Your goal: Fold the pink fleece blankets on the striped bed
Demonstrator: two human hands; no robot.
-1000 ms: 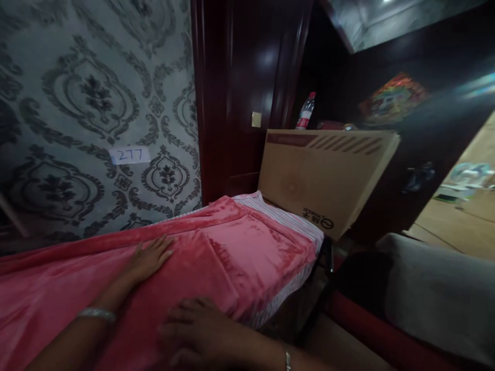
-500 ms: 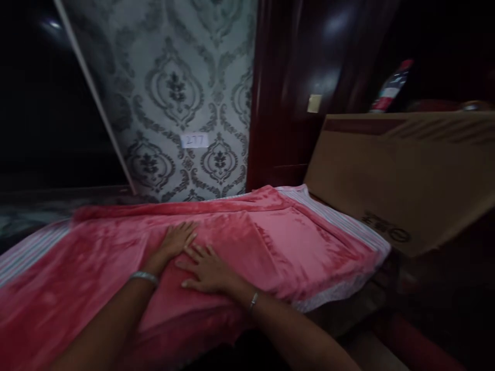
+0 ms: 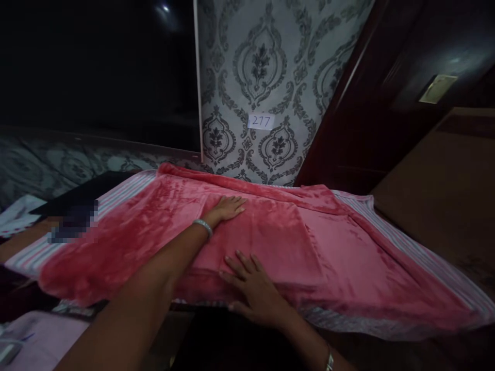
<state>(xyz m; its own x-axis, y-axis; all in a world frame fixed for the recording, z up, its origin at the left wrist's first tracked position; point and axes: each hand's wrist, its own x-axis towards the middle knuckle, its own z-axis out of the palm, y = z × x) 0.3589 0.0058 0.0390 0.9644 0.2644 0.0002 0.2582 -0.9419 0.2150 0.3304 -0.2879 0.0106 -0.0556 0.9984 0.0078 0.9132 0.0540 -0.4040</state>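
A pink plush blanket point(image 3: 332, 252) lies spread over a striped sheet point(image 3: 421, 257) on a raised surface. My left hand point(image 3: 228, 207) rests flat on the blanket near its far middle, fingers stretched out, a silver bangle on the wrist. My right hand point(image 3: 253, 286) presses flat on the blanket's near edge, fingers spread. Neither hand holds anything.
Grey patterned wallpaper with a white label reading 277 point(image 3: 261, 121) stands behind. A dark red wooden door frame point(image 3: 348, 129) rises at the right, a brown cardboard box point(image 3: 444, 196) beside it. A dark flat object point(image 3: 85, 193) lies at the left.
The view has swung left, bringing the blanket's left end in. My right hand slid back toward the near edge, away from my left hand, which stays flat farther in.
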